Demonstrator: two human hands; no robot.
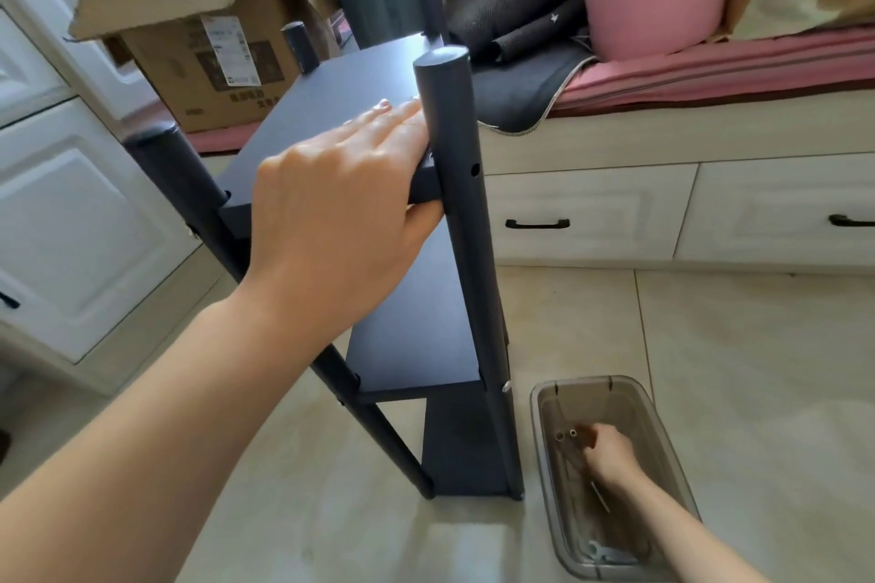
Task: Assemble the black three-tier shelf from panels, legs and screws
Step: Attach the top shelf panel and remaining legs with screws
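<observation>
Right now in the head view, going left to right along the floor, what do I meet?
White cabinet door → shelf's near-left leg → near-right leg → clear plastic bin with the right hand inside.

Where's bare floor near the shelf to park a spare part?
Free: tile floor right of the plastic bin, below the drawers; also tile in front of the shelf. Crowded: window seat, piled with cushions and cardboard box; bin, where the right hand reaches.

Right of shelf: grey bin on floor blocks low passage; beyond bin, bare tile; cabinet crowds shelf's left.
</observation>
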